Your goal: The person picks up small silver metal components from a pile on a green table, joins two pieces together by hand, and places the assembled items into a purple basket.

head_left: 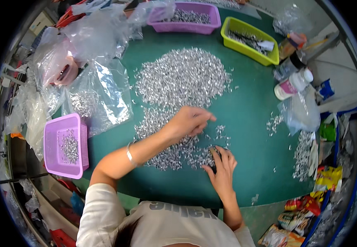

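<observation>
Small shiny silver metal pieces form a large heap point(182, 76) on the green table. More of them spread toward me in a lower pile point(166, 158). My left hand point(190, 120) is over the right part of the pile, a bracelet on its wrist. Its fingers are bent in and the index finger points right; whatever they may hold is hidden. Nearer to me, my right hand point(224, 166) rests at the pile's right edge. Its thumb and fingers are apart, around some loose pieces. A few pieces point(220, 131) lie scattered between the hands and the bare table.
A purple basket point(81, 144) with some pieces sits at the left. Farther back are another purple basket point(184, 28) and a yellow-green basket point(248, 49). Clear plastic bags point(108, 94) cover the left side. A white bottle point(293, 84) and more pieces point(303, 158) are at the right.
</observation>
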{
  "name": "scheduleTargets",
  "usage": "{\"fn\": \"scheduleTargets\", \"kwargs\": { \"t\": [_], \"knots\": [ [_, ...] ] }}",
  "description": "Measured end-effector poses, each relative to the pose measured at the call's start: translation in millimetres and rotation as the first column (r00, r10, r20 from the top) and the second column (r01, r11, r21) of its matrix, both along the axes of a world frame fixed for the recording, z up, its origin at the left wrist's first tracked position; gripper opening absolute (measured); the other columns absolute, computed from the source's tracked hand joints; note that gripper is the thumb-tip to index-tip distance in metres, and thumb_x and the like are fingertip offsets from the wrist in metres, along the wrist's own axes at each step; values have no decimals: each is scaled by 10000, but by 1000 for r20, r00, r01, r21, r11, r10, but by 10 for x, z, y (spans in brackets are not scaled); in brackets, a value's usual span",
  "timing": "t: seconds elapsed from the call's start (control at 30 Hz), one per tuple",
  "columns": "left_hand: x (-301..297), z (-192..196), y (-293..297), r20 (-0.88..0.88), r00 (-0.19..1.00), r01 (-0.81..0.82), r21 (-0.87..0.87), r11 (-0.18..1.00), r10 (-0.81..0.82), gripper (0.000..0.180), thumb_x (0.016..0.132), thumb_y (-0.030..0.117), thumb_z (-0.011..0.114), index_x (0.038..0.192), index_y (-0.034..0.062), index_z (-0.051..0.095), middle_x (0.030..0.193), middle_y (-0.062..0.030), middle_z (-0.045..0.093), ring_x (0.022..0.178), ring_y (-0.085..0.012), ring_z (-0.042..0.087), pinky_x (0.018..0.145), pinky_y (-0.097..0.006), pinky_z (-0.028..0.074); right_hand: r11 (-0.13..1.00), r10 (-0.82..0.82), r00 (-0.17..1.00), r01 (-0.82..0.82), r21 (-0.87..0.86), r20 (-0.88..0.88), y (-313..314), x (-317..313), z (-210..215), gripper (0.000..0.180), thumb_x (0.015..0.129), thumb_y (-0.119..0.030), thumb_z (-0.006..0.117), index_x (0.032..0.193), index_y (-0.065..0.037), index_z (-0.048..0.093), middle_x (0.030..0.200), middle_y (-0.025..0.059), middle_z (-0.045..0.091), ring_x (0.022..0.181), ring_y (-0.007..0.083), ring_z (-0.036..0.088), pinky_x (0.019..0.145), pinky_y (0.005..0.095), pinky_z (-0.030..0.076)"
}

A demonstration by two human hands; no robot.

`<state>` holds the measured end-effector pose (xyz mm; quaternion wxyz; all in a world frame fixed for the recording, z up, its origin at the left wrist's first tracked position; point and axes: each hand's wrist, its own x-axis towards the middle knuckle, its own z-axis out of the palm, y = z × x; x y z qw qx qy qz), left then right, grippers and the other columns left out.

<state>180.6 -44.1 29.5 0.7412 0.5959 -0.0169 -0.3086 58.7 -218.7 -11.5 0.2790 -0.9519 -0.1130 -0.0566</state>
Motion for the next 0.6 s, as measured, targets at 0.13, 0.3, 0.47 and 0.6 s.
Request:
{"fn": "scheduleTargets", "kwargs": {
  "t": [0.13, 0.3, 0.47, 0.6],
  "knots": [
    [-750, -71, 88, -223, 972, -73, -14, 997, 68, 231, 897, 140, 479, 1002, -36, 584, 619, 12, 468, 493, -41, 360, 408, -184, 252, 996, 39, 994, -47, 81, 97, 50, -131, -132, 256, 703, -73, 645, 952, -54, 593, 1003, 65, 532, 946, 279, 466, 781, 387, 352],
    [-1295, -339, 102, -272, 955, -128, -30, 991, 115, 213, 894, 124, 479, 1000, -15, 601, 649, 16, 486, 514, -40, 372, 438, -172, 280, 967, 41, 996, -61, 249, 84, 61, -210, -141, 221, 688, -33, 650, 906, -41, 612, 908, 80, 575, 871, 256, 511, 770, 365, 382],
    [-1486, -347, 26, -254, 953, -172, -8, 985, 164, 201, 889, 85, 476, 1003, -34, 593, 668, 0, 501, 515, -37, 368, 448, -174, 281, 967, -226, 962, 202, 157, 153, -318, 83, -50, 169, 697, -21, 642, 865, -27, 625, 844, 87, 596, 797, 262, 512, 752, 350, 385],
    [-1481, -317, -84, -195, 974, -120, -14, 993, 115, 196, 884, 83, 488, 998, -29, 602, 685, -1, 515, 520, -36, 373, 454, -173, 297, 983, -169, 972, 178, -41, 162, -339, 171, -156, 159, 708, -40, 640, 866, -35, 629, 815, 87, 583, 779, 272, 495, 748, 357, 358]
  ]
}}
